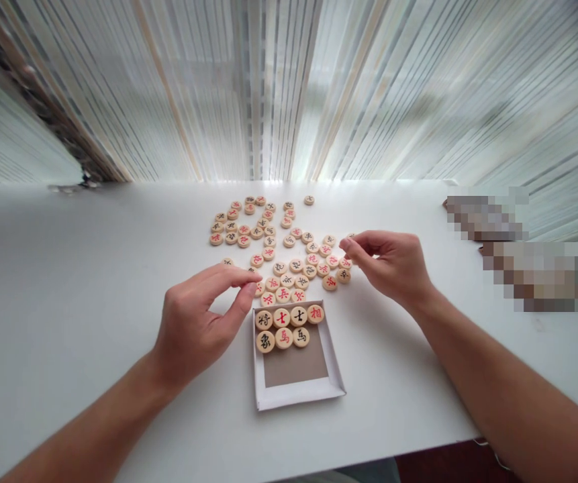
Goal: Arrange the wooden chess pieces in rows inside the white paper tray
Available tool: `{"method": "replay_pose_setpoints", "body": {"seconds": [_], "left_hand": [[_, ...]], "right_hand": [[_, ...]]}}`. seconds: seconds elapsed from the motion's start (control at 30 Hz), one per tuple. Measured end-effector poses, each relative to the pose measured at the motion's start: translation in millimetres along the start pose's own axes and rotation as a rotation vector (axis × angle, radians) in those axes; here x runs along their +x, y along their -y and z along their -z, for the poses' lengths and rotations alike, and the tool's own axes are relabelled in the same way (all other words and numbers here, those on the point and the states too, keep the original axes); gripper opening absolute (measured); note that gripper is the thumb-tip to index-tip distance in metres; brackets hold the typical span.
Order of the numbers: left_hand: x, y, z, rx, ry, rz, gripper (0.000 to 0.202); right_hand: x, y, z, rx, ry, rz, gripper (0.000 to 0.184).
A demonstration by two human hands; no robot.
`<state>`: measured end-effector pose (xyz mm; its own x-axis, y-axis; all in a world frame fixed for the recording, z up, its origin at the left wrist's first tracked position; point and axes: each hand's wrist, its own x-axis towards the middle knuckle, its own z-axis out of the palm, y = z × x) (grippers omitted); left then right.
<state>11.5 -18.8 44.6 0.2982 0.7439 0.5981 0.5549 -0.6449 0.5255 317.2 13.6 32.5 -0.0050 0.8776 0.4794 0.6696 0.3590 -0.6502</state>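
Observation:
My left hand (203, 318) is over the table just left of the box, thumb and forefinger tips pinched beside a xiangqi piece with a red character (259, 289). Whether it grips anything is hidden. My right hand (387, 261) hovers at the right edge of the scattered pieces, its thumb and fingers closed together near a red-marked piece (346, 262). What is in those fingertips, if anything, does not show. A shallow white box (299, 400) stands between my forearms. Round wooden pieces lie in it in two rows, among them a red horse piece (283, 337) and a black general piece (264, 319).
Several more xiangqi pieces (257, 233) with red or black characters lie loosely behind the box. One piece (309, 200) sits apart at the back. The white table (92, 282) ends at a striped curtain (278, 87). Pixelated items (545, 275) lie at the right.

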Motion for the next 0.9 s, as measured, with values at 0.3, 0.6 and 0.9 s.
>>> {"method": "replay_pose_setpoints", "body": {"seconds": [0.3, 0.6, 0.9], "left_hand": [[-0.5, 9.5, -2.3, 0.042, 0.032, 0.093, 0.012], [3.9, 16.9, 2.0, 0.065, 0.028, 0.111, 0.012], [4.5, 21.1, 4.1, 0.082, 0.028, 0.113, 0.013]], "right_hand": [[13.7, -19.2, 5.3, 0.021, -0.222, -0.113, 0.041], [19.1, -32.8, 7.5, 0.008, -0.228, -0.176, 0.036], [15.7, -30.5, 5.6, -0.002, -0.099, -0.139, 0.029]]}}
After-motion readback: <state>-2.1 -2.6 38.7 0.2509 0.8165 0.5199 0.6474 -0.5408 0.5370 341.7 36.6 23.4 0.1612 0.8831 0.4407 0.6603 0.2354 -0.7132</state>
